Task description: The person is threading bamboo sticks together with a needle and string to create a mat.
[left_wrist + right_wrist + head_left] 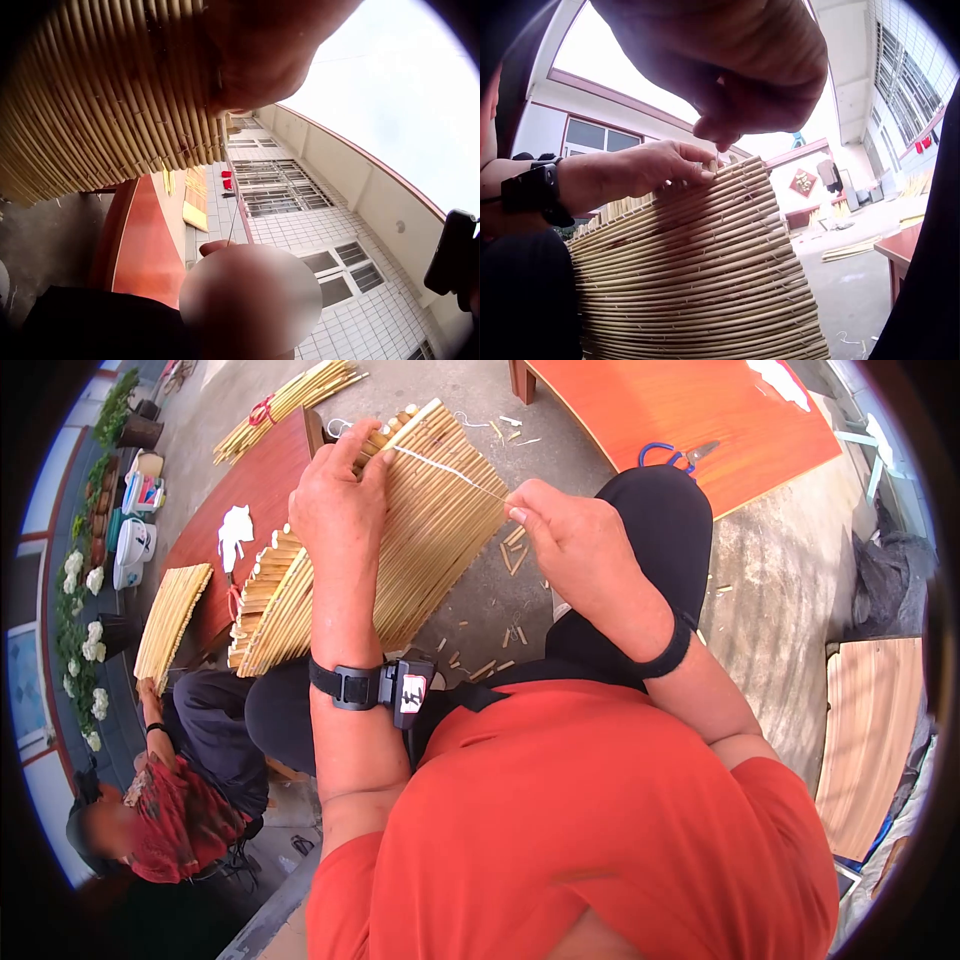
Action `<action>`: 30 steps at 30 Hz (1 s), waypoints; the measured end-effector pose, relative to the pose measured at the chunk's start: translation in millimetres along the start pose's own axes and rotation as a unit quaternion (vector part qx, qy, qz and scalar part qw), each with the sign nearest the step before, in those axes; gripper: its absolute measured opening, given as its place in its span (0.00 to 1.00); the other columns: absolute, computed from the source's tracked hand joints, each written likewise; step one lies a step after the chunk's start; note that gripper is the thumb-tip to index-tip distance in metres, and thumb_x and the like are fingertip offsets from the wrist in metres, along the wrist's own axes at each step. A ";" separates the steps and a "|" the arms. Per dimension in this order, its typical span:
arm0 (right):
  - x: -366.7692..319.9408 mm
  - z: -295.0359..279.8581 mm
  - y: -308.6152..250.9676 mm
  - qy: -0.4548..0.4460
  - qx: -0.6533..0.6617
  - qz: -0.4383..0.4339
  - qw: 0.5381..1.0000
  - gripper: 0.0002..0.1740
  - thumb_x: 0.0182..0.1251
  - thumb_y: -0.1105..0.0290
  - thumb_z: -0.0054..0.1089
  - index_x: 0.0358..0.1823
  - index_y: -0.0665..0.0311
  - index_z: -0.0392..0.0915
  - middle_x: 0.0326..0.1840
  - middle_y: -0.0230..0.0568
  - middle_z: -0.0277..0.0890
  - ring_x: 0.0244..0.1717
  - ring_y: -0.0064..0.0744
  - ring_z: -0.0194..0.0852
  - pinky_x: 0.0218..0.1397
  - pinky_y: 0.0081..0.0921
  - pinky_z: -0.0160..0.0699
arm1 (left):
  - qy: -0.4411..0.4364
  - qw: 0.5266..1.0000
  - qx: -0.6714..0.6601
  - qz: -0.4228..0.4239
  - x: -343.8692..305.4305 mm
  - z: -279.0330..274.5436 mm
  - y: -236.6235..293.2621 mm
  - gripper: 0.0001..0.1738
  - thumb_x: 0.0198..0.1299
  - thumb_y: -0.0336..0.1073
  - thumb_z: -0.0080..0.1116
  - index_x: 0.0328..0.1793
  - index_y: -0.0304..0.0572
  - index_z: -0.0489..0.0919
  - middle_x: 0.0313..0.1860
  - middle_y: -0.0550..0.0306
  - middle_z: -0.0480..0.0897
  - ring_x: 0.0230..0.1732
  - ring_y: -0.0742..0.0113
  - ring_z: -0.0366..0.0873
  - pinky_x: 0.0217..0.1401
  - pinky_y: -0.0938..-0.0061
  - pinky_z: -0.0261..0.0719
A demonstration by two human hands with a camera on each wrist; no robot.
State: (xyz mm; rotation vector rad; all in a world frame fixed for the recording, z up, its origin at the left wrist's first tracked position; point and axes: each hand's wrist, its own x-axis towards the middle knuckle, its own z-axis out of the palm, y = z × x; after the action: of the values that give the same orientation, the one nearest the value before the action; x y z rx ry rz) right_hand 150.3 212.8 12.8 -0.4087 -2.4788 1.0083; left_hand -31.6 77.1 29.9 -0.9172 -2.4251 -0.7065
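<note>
A mat of thin bamboo slats [420, 540] lies across my lap, bound in rows. My left hand [335, 490] grips its far top edge, fingers curled over the end slats. A white string [450, 470] runs taut from that edge to my right hand [560, 535], which pinches it between thumb and finger just right of the mat. In the right wrist view the mat [705, 277] fills the lower half, the left hand [652, 172] holds its top and the right fingers [735, 112] pinch above it. The left wrist view shows the mat's underside [97, 97].
A red-brown table [690, 410] with blue-handled scissors [665, 455] stands ahead. A low bench [250, 500] at left carries more slats; a bamboo bundle [290, 400] lies beyond. Another person [180, 780] sits lower left with a second mat [170, 620]. Offcuts litter the concrete.
</note>
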 end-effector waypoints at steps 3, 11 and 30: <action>11.5 -4.4 3.7 0.114 0.009 -0.040 0.993 0.04 0.67 0.72 0.59 0.40 0.62 0.80 0.24 0.45 0.76 0.26 0.42 0.78 0.31 0.31 0.74 | -0.057 0.998 -0.030 -0.030 -4.6 -4.2 11.1 0.18 0.55 0.38 0.67 0.54 0.64 0.84 0.37 0.62 0.85 0.40 0.58 0.83 0.41 0.62 0.79; 72.1 -17.3 -15.1 0.108 0.403 0.009 0.909 0.07 0.70 0.71 0.59 0.39 0.69 0.75 0.45 0.42 0.82 0.29 0.21 0.80 0.31 0.14 0.77 | -0.104 0.994 -0.034 -0.010 -4.8 -10.4 17.3 0.21 0.56 0.34 0.64 0.57 0.64 0.81 0.39 0.59 0.84 0.46 0.56 0.82 0.47 0.59 0.77; -74.1 -155.4 91.7 0.328 0.468 0.102 0.814 0.09 0.77 0.67 0.51 0.40 0.64 0.72 0.23 0.24 0.56 0.17 0.12 0.46 0.22 0.13 0.49 | -0.088 0.993 0.076 0.019 17.2 -1.6 -12.1 0.17 0.62 0.42 0.62 0.58 0.60 0.77 0.48 0.61 0.84 0.45 0.51 0.83 0.44 0.58 0.80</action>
State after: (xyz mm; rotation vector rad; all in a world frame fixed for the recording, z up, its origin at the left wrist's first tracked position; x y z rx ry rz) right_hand 300.7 336.3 26.6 -0.5556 -1.1423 1.6640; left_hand -51.4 76.4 37.2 -0.9986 -2.5648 -0.4354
